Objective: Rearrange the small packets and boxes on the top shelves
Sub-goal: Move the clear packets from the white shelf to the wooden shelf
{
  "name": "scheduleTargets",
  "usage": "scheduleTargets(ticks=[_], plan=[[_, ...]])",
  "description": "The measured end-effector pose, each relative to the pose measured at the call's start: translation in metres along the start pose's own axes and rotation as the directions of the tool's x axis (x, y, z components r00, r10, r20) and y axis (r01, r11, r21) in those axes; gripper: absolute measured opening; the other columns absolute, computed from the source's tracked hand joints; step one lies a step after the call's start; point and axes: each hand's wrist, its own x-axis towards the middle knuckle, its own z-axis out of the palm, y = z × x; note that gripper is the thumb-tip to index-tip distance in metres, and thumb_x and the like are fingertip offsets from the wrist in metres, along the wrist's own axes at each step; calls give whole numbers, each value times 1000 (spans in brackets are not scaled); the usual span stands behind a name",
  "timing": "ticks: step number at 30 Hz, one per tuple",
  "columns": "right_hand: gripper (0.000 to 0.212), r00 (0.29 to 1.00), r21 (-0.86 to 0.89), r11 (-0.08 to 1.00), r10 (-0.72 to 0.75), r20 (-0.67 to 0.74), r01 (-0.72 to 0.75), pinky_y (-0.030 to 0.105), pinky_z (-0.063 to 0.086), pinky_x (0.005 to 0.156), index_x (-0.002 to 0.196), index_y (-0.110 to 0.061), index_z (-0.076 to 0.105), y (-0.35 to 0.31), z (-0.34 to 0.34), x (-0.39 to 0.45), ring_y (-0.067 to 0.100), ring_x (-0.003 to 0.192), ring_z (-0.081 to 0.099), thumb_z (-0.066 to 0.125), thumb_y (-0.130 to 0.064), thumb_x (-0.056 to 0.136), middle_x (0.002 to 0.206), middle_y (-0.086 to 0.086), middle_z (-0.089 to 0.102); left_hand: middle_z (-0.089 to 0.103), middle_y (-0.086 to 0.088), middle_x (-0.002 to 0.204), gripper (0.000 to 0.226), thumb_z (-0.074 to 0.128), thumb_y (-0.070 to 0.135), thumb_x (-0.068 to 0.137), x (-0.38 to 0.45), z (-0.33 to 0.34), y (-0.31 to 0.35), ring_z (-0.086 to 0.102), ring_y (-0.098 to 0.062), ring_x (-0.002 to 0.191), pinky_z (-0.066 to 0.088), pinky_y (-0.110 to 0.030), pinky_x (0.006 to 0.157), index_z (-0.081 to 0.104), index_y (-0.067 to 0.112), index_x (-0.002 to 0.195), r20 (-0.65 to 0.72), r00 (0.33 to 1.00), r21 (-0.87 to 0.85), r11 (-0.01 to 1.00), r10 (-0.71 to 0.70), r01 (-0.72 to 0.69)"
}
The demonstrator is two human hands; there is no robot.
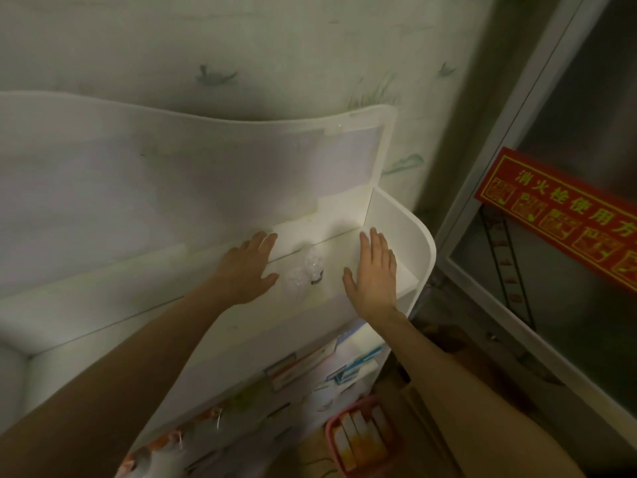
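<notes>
Your left hand [246,267] and right hand [374,270] lie flat, fingers straight, gripping nothing, on the top shelf [425,251], frame centre. Crinkled clear packets [305,274] sit between them, slightly nearer the left grip, long axis running toward the back panel. Shelf: smooth white plastic, rounded corner.
</notes>
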Motion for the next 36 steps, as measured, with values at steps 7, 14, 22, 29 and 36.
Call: scheduleTargets(ticks=[7,14,22,29,36], plan=[[69,980,21,984,-175,-94,178,46,16,123,155,-13,21,-56,-26,8,28,151,15,52,-36,98,163,10,20,22,-9,158,78,54,47,92,-29,-26,-19,37,-30,137,35,-43,107,17,15,153,-46,998,35,998,-46,48],[69,941,41,947,-320,105,318,45,15,122,155,-11,23,-151,-47,-5,31,151,9,43,-47,100,162,11,23,38,-11,149,69,51,51,93,-92,-67,-74,41,-31,132,34,-41,108,33,13,147,20,987,119,981,-159,156],[68,917,44,957,-288,277,287,46,19,119,149,-9,33,-254,-67,-85,33,150,12,38,-56,100,156,12,33,50,-8,139,61,46,57,92,-231,-101,-142,48,-29,126,35,-40,105,48,16,137,-66,963,178,946,-262,270],[66,914,87,936,-351,203,341,46,21,117,149,-9,34,-344,-107,-164,35,149,14,41,-53,100,153,13,37,48,-6,144,60,38,60,95,-357,-139,-179,43,-28,132,32,-47,110,48,21,139,-134,924,118,920,-358,373],[63,860,148,861,-502,88,487,45,28,114,145,-8,39,-438,-133,-218,35,145,25,45,-51,99,148,13,43,50,-8,141,63,34,62,96,-461,-168,-212,50,-29,123,40,-46,103,47,18,139,-163,879,94,880,-447,465]])
